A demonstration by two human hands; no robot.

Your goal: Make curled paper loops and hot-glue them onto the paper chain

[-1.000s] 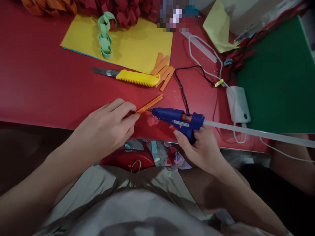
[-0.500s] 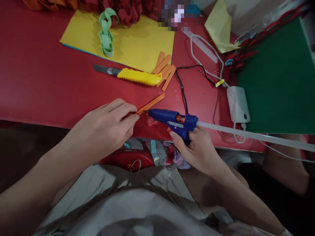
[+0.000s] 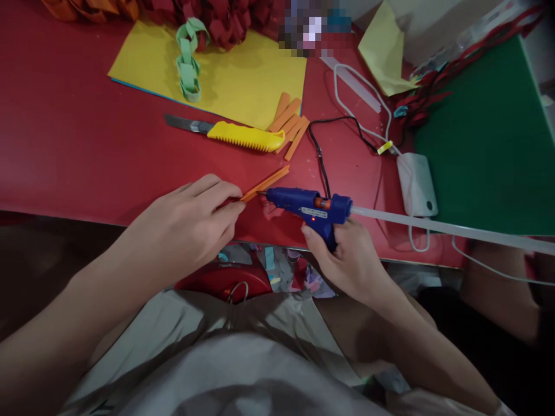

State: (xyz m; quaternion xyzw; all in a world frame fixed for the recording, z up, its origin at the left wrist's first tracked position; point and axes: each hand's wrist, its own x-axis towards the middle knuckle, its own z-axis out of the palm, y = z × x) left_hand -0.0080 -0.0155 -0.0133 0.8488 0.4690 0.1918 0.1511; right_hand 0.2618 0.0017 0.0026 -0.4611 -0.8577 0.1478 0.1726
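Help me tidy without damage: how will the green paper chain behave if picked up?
The green paper chain would probably hang floppy, since its loops look linked rather than rigidly joined. It seems light, being thin bands around open gaps. Its hollow loops, lying on the yellow sheet, could crush under a firm pinch.

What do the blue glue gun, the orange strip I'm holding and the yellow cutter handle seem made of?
Glue gun: probably hard plastic, dull-surfaced, with moulded contours. Orange strip: likely paper or thin card, matt, with thin edges. Cutter handle: apparently plastic, perhaps slightly glossy, ribbed along one edge.
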